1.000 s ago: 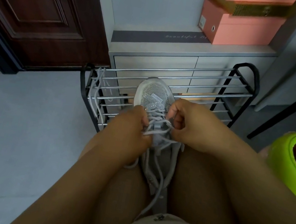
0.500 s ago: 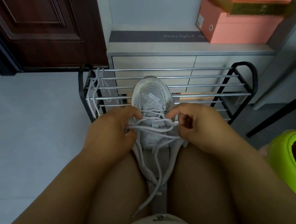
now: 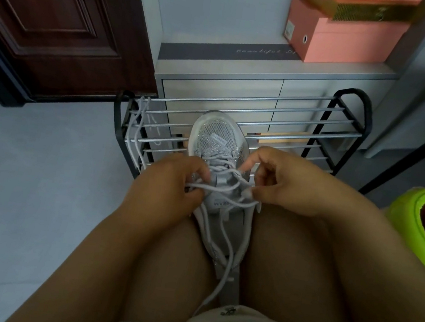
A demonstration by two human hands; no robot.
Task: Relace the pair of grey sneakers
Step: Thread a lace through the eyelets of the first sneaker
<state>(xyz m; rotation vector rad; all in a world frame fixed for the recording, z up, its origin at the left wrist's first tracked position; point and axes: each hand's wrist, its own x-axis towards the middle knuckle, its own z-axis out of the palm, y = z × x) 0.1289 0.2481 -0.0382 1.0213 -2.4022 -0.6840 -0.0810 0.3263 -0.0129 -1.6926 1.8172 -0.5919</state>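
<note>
Grey mesh covered the sneaker (image 3: pixel 218 145), which lay between the person's bare thighs, toe pointing away toward the metal shoe rack (image 3: pixel 322 128). The left hand (image 3: pixel 169 181) had its fingers (image 3: pixel 198 171) curled tight around a loop of the grey lace (image 3: pixel 222 187) beside the tongue. The right hand (image 3: pixel 283 180) pinched the lace between thumb and forefinger at the shoe's right side, the other fingers bent loosely and apart. Loose lace ends trailed down toward the lap. A second lace (image 3: pixel 136 126) hung over the rack's left end.
</note>
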